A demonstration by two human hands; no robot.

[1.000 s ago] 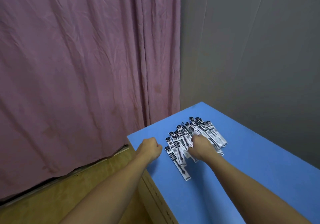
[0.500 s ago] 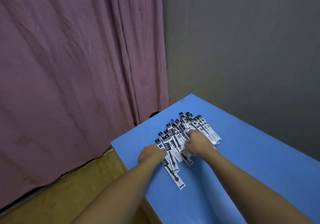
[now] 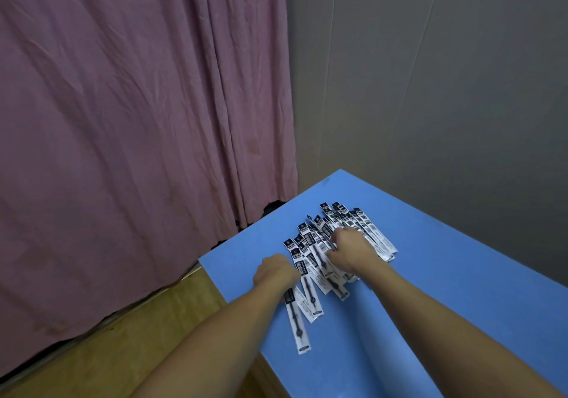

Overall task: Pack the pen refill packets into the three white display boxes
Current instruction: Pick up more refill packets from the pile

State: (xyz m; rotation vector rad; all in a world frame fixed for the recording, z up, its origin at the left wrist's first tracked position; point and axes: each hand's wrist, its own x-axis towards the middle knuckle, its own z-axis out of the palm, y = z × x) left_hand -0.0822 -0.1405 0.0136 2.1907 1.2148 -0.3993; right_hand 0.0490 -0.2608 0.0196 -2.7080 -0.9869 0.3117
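Several pen refill packets, white with black printed heads, lie fanned in a loose pile on the blue table. My right hand sits on the middle of the pile, its fingers curled down around some packets. My left hand is a fist against the pile's left edge; its fingertips are hidden. A single packet sticks out toward me from under my left wrist, and another lies beside it. No white display box is in view.
A pink curtain hangs at the left and a grey wall stands behind the table. The table's left edge drops to a wooden floor. Bare blue surface lies right of the pile.
My left hand has moved right from the table's left edge to the pile. My right hand has stayed on the packets. The camera view has shifted, and the near packets have spread toward me.
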